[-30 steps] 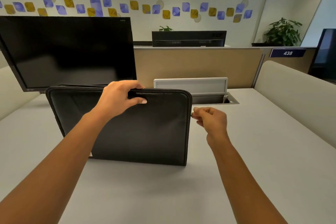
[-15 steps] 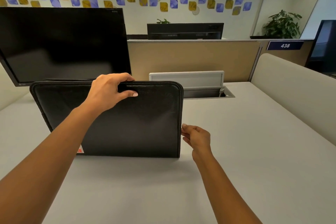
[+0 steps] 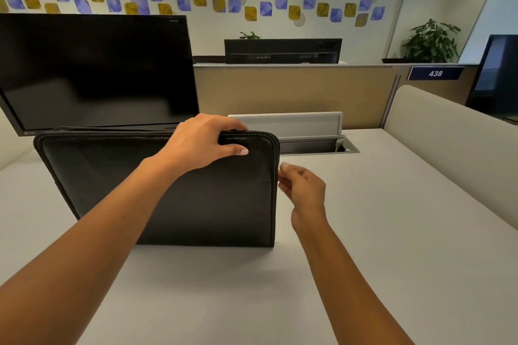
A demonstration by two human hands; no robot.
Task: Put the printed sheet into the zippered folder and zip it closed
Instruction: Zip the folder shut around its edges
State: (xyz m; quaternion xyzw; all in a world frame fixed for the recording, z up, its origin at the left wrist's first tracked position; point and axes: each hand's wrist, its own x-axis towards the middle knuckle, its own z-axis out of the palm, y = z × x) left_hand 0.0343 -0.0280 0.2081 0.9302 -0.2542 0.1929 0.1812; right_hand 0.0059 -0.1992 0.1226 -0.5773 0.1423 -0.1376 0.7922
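Observation:
A black zippered folder [image 3: 196, 193] with pale stitching stands upright on its bottom edge on the grey desk [image 3: 392, 232]. My left hand [image 3: 207, 143] grips its top edge near the right corner, with the thumb on the front face. Just right of the folder, my right hand [image 3: 301, 185] has its fingers curled, and the fingertips pinch at the zipper line high on the right side. The zipper pull is blurred under those fingertips. No printed sheet is visible.
A dark monitor [image 3: 95, 73] stands directly behind the folder at the left. An open cable hatch [image 3: 314, 145] with a raised grey lid sits at the back of the desk. A beige partition [image 3: 294, 92] and a padded side panel [image 3: 448, 131] bound the desk.
My right hand dropped down the folder's right edge, then rose again to near the top corner. The left hand kept its grip on the top edge.

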